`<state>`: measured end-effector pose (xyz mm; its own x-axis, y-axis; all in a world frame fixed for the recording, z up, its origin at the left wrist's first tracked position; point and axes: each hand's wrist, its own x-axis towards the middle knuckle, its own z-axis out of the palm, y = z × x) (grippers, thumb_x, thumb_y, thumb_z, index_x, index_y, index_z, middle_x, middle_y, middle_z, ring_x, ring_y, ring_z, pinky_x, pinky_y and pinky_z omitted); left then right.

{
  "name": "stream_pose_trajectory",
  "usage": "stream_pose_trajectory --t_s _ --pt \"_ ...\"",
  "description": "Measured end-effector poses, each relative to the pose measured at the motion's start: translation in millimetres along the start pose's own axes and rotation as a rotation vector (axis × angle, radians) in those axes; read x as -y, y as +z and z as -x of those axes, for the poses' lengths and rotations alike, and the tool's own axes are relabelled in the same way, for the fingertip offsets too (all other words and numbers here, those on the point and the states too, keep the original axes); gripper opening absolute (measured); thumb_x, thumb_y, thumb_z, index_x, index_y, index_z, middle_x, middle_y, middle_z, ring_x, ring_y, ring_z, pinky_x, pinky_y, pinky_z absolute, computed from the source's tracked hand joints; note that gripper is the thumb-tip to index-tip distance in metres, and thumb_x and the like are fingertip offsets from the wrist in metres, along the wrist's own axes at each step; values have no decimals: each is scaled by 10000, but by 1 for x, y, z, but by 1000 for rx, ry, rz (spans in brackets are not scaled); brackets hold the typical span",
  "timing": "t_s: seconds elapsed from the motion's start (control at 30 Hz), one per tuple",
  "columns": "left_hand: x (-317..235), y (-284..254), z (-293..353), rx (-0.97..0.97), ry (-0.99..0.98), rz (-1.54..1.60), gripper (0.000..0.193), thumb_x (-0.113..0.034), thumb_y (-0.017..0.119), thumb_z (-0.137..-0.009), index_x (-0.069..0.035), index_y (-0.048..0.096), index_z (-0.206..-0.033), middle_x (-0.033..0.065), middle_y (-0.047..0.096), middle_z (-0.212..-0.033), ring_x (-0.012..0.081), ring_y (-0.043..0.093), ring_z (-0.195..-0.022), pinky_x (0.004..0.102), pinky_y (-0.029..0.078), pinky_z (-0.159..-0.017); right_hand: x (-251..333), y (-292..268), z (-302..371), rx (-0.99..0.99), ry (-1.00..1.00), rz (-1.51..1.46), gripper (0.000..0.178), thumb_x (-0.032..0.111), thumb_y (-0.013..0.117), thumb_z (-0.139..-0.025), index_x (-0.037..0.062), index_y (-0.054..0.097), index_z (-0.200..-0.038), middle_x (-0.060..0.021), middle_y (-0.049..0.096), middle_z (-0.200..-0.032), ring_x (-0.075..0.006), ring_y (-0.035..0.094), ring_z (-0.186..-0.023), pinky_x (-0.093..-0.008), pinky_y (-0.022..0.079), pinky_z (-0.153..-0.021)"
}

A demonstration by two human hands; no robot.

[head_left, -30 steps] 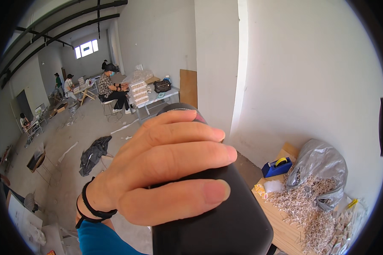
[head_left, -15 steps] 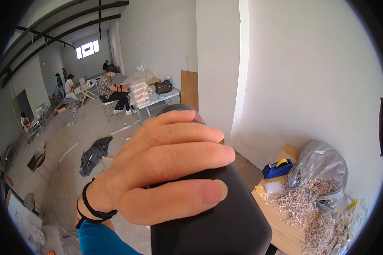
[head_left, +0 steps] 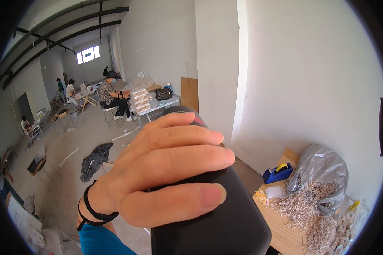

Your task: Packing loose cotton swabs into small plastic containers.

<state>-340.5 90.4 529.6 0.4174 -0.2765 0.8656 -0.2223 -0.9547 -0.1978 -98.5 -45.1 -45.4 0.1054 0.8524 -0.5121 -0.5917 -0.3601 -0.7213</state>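
Observation:
My left hand (head_left: 166,163), with a blue sleeve and black bands at the wrist, reaches in from the lower left. Its fingers lie bent over a smooth black rounded object (head_left: 212,216) very close in front of me, and the thumb rests along the near side. The object has a flat black face with rounded corners and a cylindrical far end with a small reddish mark; I cannot make out its kind. Its lower part runs out of the picture. My right hand is out of sight.
At right, a wooden tabletop (head_left: 285,227) bears a blue tape dispenser (head_left: 277,174), a grey plastic bag (head_left: 321,163) and a heap of small thin pieces (head_left: 306,204). Several people sit or stand at tables farther back. A black plastic sheet (head_left: 95,160) lies on the floor.
The background has shifted slightly downward in the picture. My left hand keeps the same hold on the black object.

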Motion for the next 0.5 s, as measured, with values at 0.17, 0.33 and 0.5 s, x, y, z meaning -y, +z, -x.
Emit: stream_pose_trajectory --t_s 0.17,0.33,0.5 --pt "2 -1 0 4 0 -8 160 -252 512 -980 -194 452 -1116 192 660 -1006 393 668 -911 575 446 -960 5 4 2 -18 25 20 435 216 648 -954 -44 509 -1273 -128 630 -1138 -248 650 -1070 -339 514 -930" --pt "6 5 9 -12 -18 -5 149 -239 510 -979 -188 455 -1108 191 662 -981 398 667 -908 573 451 -951 7 7 8 -32 41 15 420 219 629 -965 -49 507 -1265 -138 627 -1143 -259 650 -1066 -352 511 -945" --pt "18 17 40 -49 -37 241 245 -73 662 -835 -45 641 -1078 197 630 -1205 352 632 -1060 464 462 -971 22 -1 24 41 51 -167 364 171 593 -979 -69 497 -1235 -182 608 -1134 -316 639 -1075 -424 497 -996"
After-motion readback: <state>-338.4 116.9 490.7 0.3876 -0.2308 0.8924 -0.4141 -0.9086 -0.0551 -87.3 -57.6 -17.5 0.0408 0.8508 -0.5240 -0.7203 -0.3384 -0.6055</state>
